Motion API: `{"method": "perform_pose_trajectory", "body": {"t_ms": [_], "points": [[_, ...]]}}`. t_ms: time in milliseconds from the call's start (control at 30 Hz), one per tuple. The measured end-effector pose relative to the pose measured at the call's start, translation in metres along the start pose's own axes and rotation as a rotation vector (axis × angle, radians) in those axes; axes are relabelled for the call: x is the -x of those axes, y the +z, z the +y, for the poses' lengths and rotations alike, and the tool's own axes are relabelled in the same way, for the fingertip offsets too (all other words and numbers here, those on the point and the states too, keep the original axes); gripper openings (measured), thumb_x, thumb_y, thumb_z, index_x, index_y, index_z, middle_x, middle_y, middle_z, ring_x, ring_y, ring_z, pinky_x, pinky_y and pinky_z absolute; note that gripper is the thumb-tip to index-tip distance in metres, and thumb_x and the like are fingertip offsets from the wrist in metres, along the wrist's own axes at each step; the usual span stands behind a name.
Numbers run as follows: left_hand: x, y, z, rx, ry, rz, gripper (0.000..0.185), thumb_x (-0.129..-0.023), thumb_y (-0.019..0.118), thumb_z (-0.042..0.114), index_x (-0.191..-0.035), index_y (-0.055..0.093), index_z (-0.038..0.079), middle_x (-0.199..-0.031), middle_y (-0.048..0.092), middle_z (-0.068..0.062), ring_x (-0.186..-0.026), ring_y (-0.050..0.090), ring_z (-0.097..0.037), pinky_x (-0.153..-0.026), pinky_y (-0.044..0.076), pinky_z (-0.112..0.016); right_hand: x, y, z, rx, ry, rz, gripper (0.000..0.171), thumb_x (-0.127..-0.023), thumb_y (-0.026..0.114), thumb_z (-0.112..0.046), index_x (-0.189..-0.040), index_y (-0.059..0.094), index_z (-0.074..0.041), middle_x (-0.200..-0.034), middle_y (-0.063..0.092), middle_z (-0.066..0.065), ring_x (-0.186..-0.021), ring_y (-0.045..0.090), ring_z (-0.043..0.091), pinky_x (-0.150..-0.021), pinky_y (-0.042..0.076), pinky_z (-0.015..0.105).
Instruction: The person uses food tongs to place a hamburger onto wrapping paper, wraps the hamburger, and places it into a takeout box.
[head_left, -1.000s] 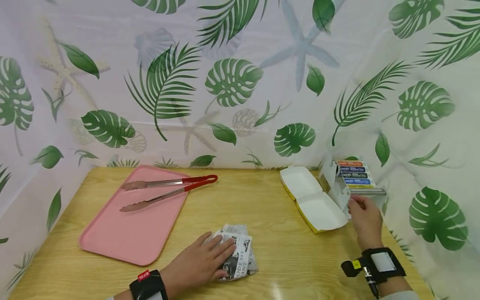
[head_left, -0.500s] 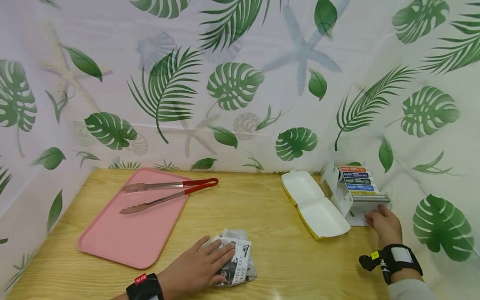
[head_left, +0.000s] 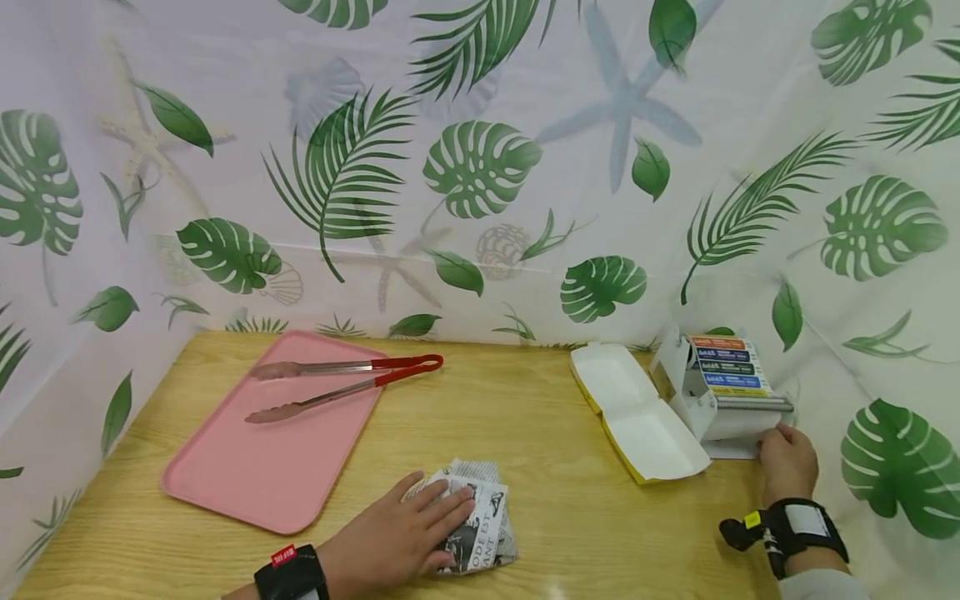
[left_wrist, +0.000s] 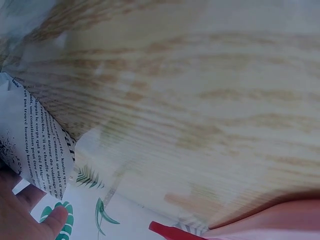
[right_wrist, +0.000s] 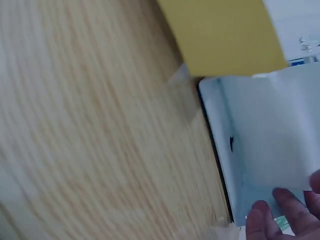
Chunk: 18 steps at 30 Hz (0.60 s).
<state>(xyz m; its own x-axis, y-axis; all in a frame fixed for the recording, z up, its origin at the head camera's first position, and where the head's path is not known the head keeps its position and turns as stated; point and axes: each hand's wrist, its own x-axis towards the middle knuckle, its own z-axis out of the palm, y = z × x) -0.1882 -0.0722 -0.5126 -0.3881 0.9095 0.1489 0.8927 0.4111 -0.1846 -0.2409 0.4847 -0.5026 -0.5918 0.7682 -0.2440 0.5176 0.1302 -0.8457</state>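
Pulling a sheet from the paper dispenser while the wrapped item waits.

The right hand [head_left: 786, 463] pinches the white sheet [head_left: 738, 437] hanging from the dispenser [head_left: 720, 387] at 3 o'clock; the left hand [head_left: 397, 537] lies flat, fingers straight, on the newsprint-wrapped bundle [head_left: 480, 521] at 6 o'clock. Tearing the sheet free likely calls for a firm pull against the cutter bar.
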Motion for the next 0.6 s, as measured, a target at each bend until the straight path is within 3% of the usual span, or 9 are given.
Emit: {"method": "perform_pose_trajectory", "body": {"t_ms": [100,267,333,467,600], "points": [[0.0,-0.003,0.0,0.015,-0.008,-0.014,0.061,-0.11,0.028,0.05,-0.158,0.039,0.014,-0.16,0.04,-0.001,-0.142,0.043,-0.02,-0.112,0.038,-0.047,0.003,-0.005,0.0,-0.135,0.033,0.014,0.057,-0.104,0.045,-0.038,-0.156,0.041,-0.014,-0.143,0.05,0.001,-0.097,0.05,0.01,-0.092,0.042,0.033],[-0.001,-0.005,0.0,0.026,-0.012,-0.018,0.06,-0.11,0.029,0.05,-0.158,0.039,0.014,-0.16,0.04,-0.002,-0.142,0.043,-0.02,-0.113,0.037,-0.047,0.004,-0.014,0.0,-0.312,0.115,0.012,0.051,-0.101,0.057,-0.048,-0.146,0.052,-0.026,-0.124,0.055,-0.012,-0.095,0.048,0.004,-0.097,0.037,0.029],[-0.001,-0.004,0.0,0.028,-0.013,-0.021,0.06,-0.11,0.029,0.05,-0.158,0.039,0.014,-0.16,0.04,-0.001,-0.142,0.043,-0.02,-0.113,0.037,-0.047,0.003,-0.017,0.001,-0.321,0.137,-0.008,0.054,-0.099,0.061,-0.048,-0.146,0.052,-0.023,-0.117,0.053,-0.014,-0.098,0.048,0.006,-0.1,0.037,0.031],[0.0,-0.005,0.001,0.037,-0.018,-0.029,0.061,-0.11,0.029,0.05,-0.158,0.038,0.014,-0.16,0.04,-0.001,-0.143,0.042,-0.02,-0.114,0.036,-0.047,0.0,-0.024,0.01,-0.186,0.126,-0.094,0.075,-0.099,0.056,-0.054,-0.158,0.035,-0.011,-0.146,0.047,0.0,-0.123,0.047,0.02,-0.113,0.035,0.037],[-0.001,-0.005,0.002,0.031,-0.019,-0.027,0.06,-0.11,0.03,0.05,-0.158,0.039,0.014,-0.16,0.04,-0.001,-0.143,0.042,-0.02,-0.114,0.036,-0.047,-0.006,-0.03,0.019,-0.086,0.11,-0.172,0.084,-0.101,0.046,-0.059,-0.16,0.021,-0.006,-0.166,0.023,0.011,-0.148,0.027,0.029,-0.12,0.027,0.045]]}}
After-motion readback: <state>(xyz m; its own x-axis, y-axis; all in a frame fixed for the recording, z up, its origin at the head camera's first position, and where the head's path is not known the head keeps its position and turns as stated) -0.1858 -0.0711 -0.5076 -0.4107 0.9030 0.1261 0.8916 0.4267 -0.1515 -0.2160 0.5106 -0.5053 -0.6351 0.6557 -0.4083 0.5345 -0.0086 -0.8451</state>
